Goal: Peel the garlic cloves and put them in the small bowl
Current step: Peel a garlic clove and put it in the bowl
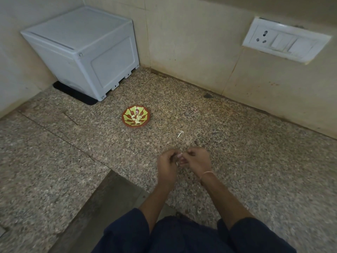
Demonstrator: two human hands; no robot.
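The small bowl [123, 115] sits on the granite counter [237, 143] ahead and to the left of your hands, well apart from them, with a few peeled cloves [136, 118] inside. Your left hand [166, 162] is the nearer to it. It and your right hand [197, 158] both pinch 1 garlic clove [179, 157] between curled fingertips, and its long axis is too hidden to tell. A peel scrap [180, 134] lies just beyond.

White plastic box [80, 52] on black mat [76, 94], wall socket plate [284, 42]
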